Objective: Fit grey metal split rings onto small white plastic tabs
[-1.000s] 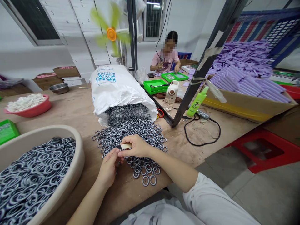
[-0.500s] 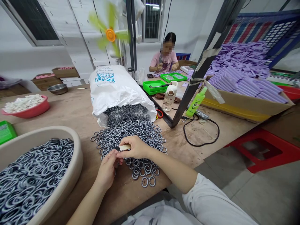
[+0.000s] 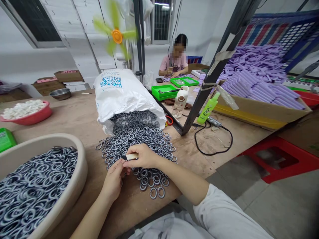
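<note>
Over the heap of dark grey rings [image 3: 142,136], my two hands meet. My right hand [image 3: 143,156] is closed round a small tool with a cream handle [image 3: 132,156] and a dark tip pointing left. My left hand [image 3: 117,174] is closed with its fingertips pinched at that dark tip; whatever lies between them is hidden. The rings spill from the mouth of a white sack [image 3: 122,96] lying on its side. To the left of my left hand stands a large beige basin [image 3: 82,159] filled with the same kind of rings.
A red bowl of white pieces [image 3: 27,113] and a metal bowl [image 3: 60,94] sit at left. A black metal frame [image 3: 196,106] rises beside a green bottle [image 3: 209,108] and a looped cable [image 3: 214,154]. Purple pieces fill a carton [image 3: 251,116]. Opposite sits a co-worker [image 3: 175,61].
My hands keep nearly the same pose over the rings. The view has shifted very slightly. Across the table, the co-worker's arm has moved a little and the fan blades have turned.
</note>
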`<action>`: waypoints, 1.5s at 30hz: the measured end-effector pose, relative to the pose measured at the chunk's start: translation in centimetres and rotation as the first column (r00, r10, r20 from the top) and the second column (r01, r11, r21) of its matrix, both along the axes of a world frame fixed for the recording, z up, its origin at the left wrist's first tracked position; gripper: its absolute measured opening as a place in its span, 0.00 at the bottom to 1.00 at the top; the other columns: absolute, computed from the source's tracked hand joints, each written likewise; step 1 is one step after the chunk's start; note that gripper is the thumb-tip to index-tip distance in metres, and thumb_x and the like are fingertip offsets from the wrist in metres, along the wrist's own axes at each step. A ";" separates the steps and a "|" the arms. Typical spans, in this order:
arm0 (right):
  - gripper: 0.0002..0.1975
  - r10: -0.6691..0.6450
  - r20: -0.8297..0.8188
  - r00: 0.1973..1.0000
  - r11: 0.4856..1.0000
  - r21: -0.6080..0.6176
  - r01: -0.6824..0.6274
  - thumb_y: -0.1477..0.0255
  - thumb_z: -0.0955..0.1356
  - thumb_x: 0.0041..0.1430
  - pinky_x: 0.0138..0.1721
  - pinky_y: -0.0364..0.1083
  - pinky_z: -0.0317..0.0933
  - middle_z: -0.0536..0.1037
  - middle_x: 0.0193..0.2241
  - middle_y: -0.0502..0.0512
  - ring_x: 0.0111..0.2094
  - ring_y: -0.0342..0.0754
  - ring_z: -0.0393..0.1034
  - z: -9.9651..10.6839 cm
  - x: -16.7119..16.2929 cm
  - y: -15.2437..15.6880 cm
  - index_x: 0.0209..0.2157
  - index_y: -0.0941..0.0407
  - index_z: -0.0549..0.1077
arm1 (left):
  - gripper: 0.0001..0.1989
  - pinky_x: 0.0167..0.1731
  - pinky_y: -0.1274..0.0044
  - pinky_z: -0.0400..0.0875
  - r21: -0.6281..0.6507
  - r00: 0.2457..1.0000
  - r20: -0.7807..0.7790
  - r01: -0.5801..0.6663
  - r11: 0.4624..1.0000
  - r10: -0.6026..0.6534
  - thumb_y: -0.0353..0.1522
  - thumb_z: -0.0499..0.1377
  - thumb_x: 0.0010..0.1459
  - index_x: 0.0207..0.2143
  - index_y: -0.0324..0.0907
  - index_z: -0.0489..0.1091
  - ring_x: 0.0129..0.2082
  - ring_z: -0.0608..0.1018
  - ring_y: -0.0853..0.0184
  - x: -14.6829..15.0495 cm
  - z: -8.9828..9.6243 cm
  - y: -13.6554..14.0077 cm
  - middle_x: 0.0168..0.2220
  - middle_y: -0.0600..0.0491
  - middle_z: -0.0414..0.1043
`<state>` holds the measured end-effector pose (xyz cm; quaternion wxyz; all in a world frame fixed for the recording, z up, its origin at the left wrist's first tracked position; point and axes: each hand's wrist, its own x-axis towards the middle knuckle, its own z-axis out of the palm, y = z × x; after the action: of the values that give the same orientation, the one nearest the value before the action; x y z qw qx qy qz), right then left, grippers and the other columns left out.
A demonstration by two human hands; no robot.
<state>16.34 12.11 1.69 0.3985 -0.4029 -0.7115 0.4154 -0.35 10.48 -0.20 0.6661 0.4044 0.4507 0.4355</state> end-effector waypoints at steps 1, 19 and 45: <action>0.13 0.004 -0.011 1.000 1.000 -0.007 -0.004 0.63 0.75 0.50 0.34 0.40 0.60 0.78 0.26 0.48 0.30 0.43 0.71 0.0 0.0 0.0 0.31 0.57 0.75 | 0.21 0.23 0.80 0.64 -0.001 1.000 0.000 0.001 1.000 -0.001 0.48 0.69 0.41 0.23 0.40 0.69 0.23 0.68 0.72 0.0 0.0 0.0 0.20 0.56 0.67; 0.13 -0.021 0.005 1.000 0.998 0.065 0.020 0.62 0.75 0.49 0.31 0.39 0.58 0.76 0.25 0.48 0.27 0.41 0.68 0.0 -0.1 0.1 0.31 0.58 0.76 | 0.18 0.24 0.79 0.65 -0.023 1.000 -0.013 -0.010 1.000 0.009 0.46 0.69 0.41 0.23 0.42 0.71 0.23 0.68 0.71 0.0 0.2 -0.1 0.21 0.55 0.68; 0.21 0.058 -0.181 0.982 0.995 -0.066 -0.070 0.52 0.71 0.53 0.31 0.41 0.58 0.69 0.23 0.45 0.26 0.41 0.63 -1.0 -0.6 0.7 0.29 0.57 0.69 | 0.22 0.22 0.80 0.62 0.033 0.994 0.101 -0.039 0.999 0.035 0.47 0.70 0.41 0.27 0.39 0.70 0.22 0.67 0.73 0.9 0.7 0.0 0.21 0.57 0.67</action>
<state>15.77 12.81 0.70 0.4324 -0.3550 -0.6702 0.4877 0.51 10.47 0.46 0.6726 0.3852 0.4165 0.4752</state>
